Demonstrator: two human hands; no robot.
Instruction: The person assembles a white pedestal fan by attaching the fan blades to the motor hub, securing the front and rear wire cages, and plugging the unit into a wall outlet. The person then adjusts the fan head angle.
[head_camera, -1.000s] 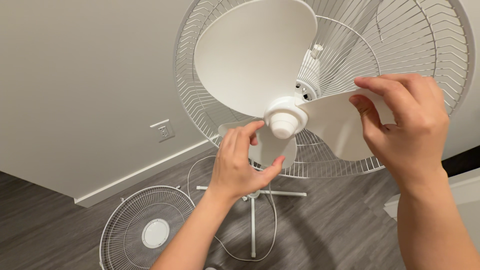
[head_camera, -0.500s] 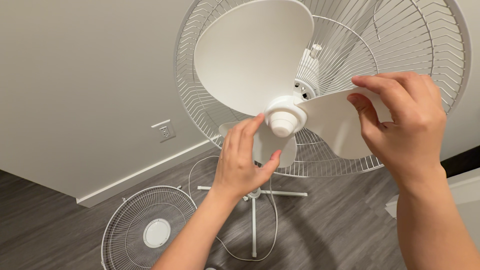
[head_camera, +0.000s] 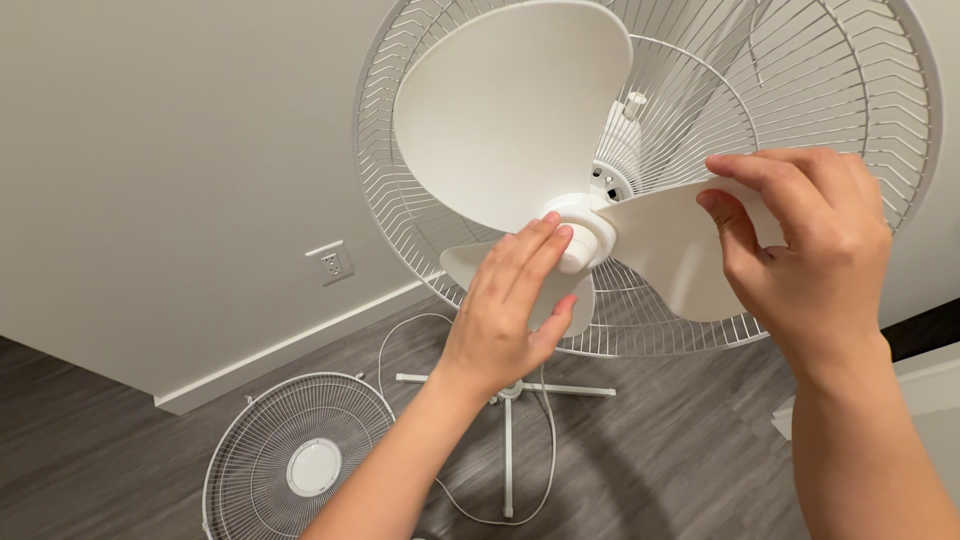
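Observation:
A white standing fan fills the upper view, its front open, with a three-bladed white propeller (head_camera: 510, 110) in front of the rear wire grille (head_camera: 830, 90). My right hand (head_camera: 805, 255) pinches the right-hand blade (head_camera: 670, 250) by its edge. My left hand (head_camera: 510, 300) is laid over the round white hub cap (head_camera: 590, 235) at the blades' middle, fingers wrapped around it and hiding most of it.
The fan's removed front grille (head_camera: 300, 460) lies flat on the grey wood floor at lower left. The cross-shaped fan base (head_camera: 507, 440) and a white cord (head_camera: 400, 335) sit below. A wall outlet (head_camera: 330, 263) is on the grey wall.
My left hand has risen from below the hub and closed its fingers over the hub cap. My right hand has kept its pinch on the blade.

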